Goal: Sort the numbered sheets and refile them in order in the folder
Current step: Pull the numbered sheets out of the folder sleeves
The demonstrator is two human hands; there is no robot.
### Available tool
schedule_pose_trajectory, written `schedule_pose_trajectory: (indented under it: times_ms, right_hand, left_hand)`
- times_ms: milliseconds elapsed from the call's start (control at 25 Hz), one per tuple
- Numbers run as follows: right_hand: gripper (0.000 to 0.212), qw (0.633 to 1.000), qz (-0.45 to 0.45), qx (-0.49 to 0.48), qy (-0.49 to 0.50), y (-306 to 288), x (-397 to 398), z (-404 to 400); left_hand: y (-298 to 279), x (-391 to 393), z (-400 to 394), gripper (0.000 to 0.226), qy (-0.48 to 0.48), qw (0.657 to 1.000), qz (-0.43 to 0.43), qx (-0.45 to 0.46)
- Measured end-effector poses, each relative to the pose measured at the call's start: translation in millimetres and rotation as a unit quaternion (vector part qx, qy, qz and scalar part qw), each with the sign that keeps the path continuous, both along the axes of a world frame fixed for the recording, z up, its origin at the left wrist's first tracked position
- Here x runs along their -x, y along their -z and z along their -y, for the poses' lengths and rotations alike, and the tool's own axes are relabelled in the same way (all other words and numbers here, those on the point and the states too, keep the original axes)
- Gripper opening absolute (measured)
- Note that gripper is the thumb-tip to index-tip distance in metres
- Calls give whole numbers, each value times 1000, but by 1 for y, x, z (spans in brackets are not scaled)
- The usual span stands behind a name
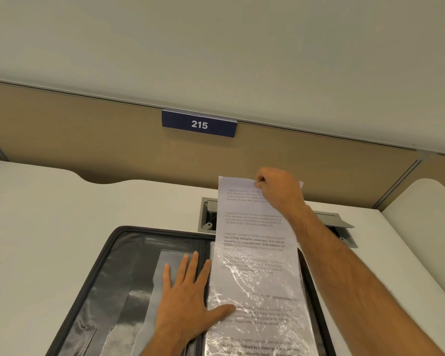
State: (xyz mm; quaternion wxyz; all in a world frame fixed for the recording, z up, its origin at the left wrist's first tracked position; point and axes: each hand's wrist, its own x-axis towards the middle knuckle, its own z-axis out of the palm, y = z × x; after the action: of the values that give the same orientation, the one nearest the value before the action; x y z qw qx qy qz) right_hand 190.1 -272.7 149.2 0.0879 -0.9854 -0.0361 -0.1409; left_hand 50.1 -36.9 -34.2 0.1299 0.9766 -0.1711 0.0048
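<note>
I think I am at the step of moving one white printed paper sheet [252, 219] through the top opening of a clear crinkled plastic sleeve [257, 294]; I cannot tell if it goes in or out. My right hand [278, 191] pinches the top edge of the sheet, far from me, above the grey cable hatch [207, 214] in the white desk [49, 214]. The lower half of the sheet sits inside the sleeve. My left hand [188, 291] lies flat with wide spread fingers on the open black zip folder [118, 273], thumb pressing the left edge of the sleeve. The next move needs a straight, slow pull or push, so the thin paper does not bend.
</note>
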Motion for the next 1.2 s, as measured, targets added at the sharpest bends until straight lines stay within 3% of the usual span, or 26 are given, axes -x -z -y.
schedule_pose_trajectory:
  times_ms: [160,280,320,400,520,600,760,840,960,1040,1120,1200]
  right_hand:
    - [11,994,97,-30,-31,-42,0,6]
    - [6,988,115,-72,-68,-70,14,8]
    - [5,987,109,-80,-83,-78,21,8]
    - [4,986,95,-83,-108,-91,34,5]
    - [3,983,84,-95,-132,-111,53,0]
    - [3,980,87,-108,-145,-126,65,-6]
    - [17,971,70,-153,-171,-152,89,-23]
    - [23,965,52,-181,-183,-161,101,-32]
    - [21,959,21,-210,-189,-166,112,-40]
    - [16,958,3,-220,-184,-166,116,-43]
    - [15,960,20,-222,-167,-161,119,-45]
    - [40,964,65,-229,-119,-148,121,-46]
  left_hand:
    - [-5,2,-1,110,-2,1000,-29,-10]
    - [-22,3,-5,129,2,998,-63,9]
    - [-23,3,-6,135,-6,998,-56,25]
    - [-32,3,-9,134,-33,982,-129,135]
    - [-52,-3,-16,118,-107,907,-116,391]
    - [-76,-10,-18,109,-127,874,-76,462]
    - [-126,-23,-21,86,-98,848,-17,521]
    - [-143,-23,-25,63,-84,830,8,552]
    - [-157,-14,-31,27,-94,793,27,602]
    - [-162,-7,-36,9,-101,785,38,609]
    - [-166,-2,-45,7,-115,786,61,604]
    - [-171,3,-55,9,-145,777,75,608]
